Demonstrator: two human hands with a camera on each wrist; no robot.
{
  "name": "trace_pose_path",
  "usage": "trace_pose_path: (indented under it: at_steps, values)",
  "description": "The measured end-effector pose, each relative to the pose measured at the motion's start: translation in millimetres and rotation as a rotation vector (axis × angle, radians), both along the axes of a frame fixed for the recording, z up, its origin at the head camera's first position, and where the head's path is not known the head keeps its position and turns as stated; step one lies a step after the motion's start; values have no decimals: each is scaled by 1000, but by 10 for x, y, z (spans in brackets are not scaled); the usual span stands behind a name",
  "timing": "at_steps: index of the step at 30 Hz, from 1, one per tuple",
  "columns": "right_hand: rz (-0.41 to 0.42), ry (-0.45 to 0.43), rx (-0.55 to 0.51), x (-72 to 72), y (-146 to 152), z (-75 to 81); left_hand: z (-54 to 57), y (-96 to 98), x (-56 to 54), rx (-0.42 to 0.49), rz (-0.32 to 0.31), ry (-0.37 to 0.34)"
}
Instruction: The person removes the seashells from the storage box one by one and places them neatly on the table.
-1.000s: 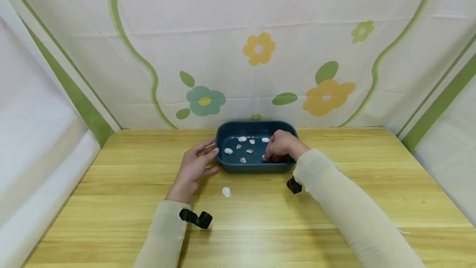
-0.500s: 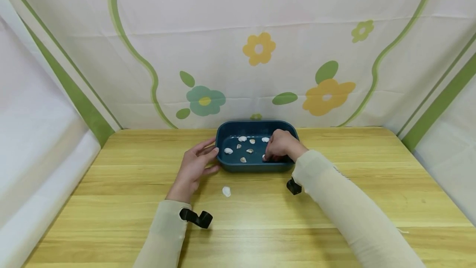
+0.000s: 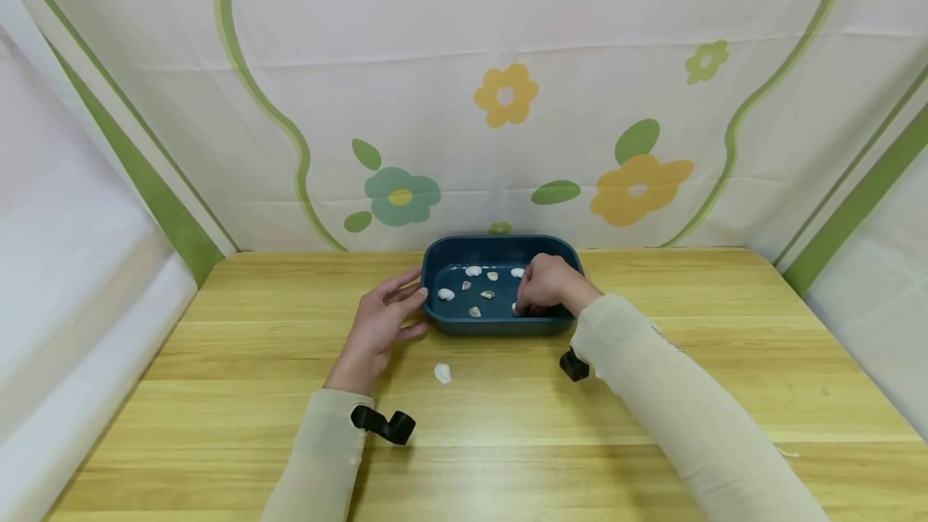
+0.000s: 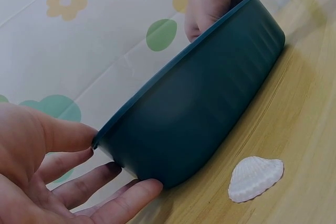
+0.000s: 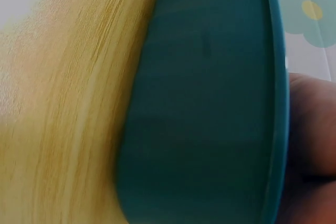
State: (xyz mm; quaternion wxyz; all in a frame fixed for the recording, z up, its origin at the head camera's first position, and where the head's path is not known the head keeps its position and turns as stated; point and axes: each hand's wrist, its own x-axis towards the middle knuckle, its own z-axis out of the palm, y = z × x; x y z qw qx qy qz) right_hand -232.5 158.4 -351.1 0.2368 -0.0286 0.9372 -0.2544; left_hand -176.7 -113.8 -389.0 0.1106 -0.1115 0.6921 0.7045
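Note:
A dark blue-green rectangular plastic basin (image 3: pixel 502 327) stands at the back of the table, with several small seashells (image 3: pixel 445 294) spread over its floor. My left hand (image 3: pixel 377 325) steadies its left end; in the left wrist view the thumb (image 4: pixel 71 136) touches the rim and the extended fingers rest against the outer wall. Inside the right part of the basin, my right hand (image 3: pixel 547 280) points down with curled fingers, pinching a whitish shell (image 3: pixel 515 308) near the floor. In the right wrist view the near wall hides those fingertips.
One white scallop-like shell (image 3: pixel 442 374) lies on the wooden table (image 3: pixel 493 457) in front of the basin. Right behind the basin hangs a white flower-printed cloth (image 3: pixel 449 119); more cloth stands at both sides. Each sleeve bears a black wrist mount (image 3: pixel 384 425).

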Motion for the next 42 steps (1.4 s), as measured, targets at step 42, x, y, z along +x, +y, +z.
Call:
trace_pose_path:
  at_steps: [42]
  values:
    - [-3,9,-279,23,72,-23,15,-16,-5,25,-3,7]
